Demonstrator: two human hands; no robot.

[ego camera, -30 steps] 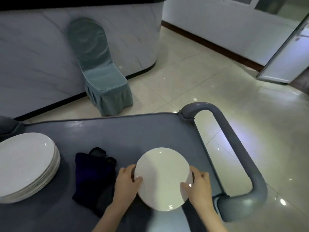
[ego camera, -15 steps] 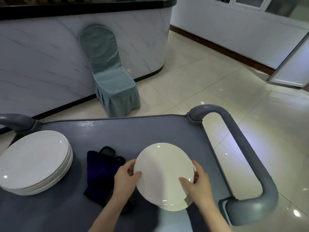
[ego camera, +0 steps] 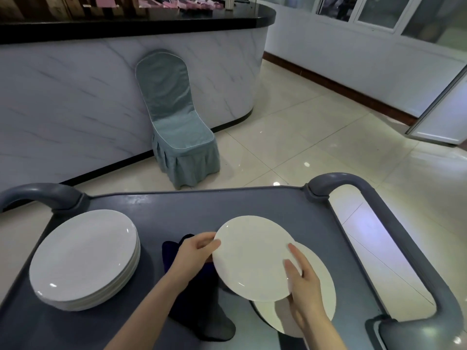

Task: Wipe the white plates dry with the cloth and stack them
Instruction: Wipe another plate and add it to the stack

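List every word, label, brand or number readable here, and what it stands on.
None can be read.
The held plate, plate stack, dark cloth, cart and chair show no print.
Pink items on the counter are too blurred to tell.

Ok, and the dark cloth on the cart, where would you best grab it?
Pinch the dark cloth at its near end, from above on the person's side: that end lies flat and uncovered on the cart, while its far part is partly hidden behind the left hand and the lifted plate.
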